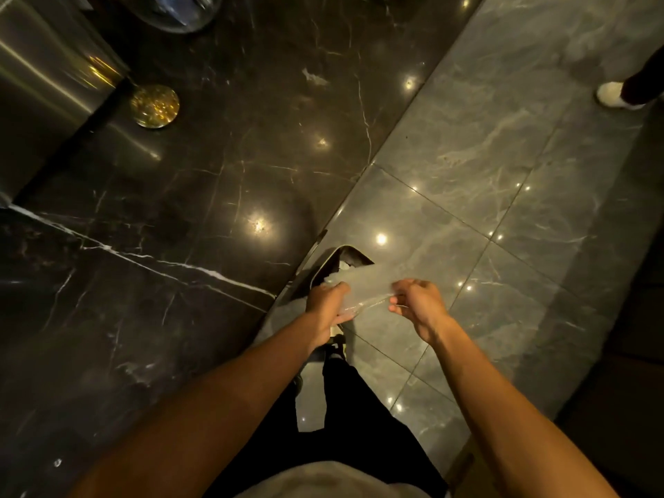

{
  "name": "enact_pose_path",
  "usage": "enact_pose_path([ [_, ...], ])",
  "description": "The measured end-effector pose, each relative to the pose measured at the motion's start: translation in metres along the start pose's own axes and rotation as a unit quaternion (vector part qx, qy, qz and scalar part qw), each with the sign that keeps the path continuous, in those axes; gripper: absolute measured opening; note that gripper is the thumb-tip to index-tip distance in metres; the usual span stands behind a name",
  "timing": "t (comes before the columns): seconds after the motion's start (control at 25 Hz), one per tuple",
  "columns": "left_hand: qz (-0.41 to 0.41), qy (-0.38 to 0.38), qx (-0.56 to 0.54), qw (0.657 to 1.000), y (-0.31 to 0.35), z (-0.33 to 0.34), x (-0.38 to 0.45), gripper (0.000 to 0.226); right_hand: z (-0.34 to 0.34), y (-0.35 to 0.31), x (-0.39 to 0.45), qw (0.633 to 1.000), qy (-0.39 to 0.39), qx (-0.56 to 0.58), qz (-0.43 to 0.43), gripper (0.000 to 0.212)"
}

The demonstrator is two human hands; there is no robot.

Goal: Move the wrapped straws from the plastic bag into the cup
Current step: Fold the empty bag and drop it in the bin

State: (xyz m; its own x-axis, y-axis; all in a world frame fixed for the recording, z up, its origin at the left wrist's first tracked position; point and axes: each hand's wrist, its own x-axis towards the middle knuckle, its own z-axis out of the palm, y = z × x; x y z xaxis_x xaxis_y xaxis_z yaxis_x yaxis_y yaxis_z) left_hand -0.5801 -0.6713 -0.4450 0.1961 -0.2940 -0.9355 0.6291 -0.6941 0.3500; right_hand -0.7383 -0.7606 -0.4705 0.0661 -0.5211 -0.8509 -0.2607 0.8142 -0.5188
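A clear, crumpled plastic bag (pixel 363 287) is stretched between both hands, low over the grey floor beside the counter's edge. My left hand (pixel 325 305) grips its left end and my right hand (pixel 418 305) pinches its right end. Whether the bag holds any straws cannot be made out. Just beyond the bag stands a dark bin (pixel 354 257) with an open top and pale scraps inside. No wrapped straws and no cup show clearly.
A black marble counter (pixel 179 210) fills the left. On it sit a gold disc (pixel 154 106), a steel appliance (pixel 46 73) at far left and a glass vessel (pixel 176 12) at the top. Another person's white shoe (pixel 616 95) stands on the grey tiles at upper right.
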Motion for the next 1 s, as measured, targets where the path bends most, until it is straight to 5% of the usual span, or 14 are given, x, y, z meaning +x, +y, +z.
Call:
enact_pose_path([
  [0.8,-0.021,0.121,0.005,0.992,-0.08,0.026,0.214,0.067,0.018,0.077,0.196,0.994,0.031,-0.081,0.066,0.027],
  [1.0,-0.016,0.129,0.073,0.989,-0.086,0.018,0.222,0.039,0.018,0.069,0.197,0.987,-0.006,-0.137,0.085,0.021],
])
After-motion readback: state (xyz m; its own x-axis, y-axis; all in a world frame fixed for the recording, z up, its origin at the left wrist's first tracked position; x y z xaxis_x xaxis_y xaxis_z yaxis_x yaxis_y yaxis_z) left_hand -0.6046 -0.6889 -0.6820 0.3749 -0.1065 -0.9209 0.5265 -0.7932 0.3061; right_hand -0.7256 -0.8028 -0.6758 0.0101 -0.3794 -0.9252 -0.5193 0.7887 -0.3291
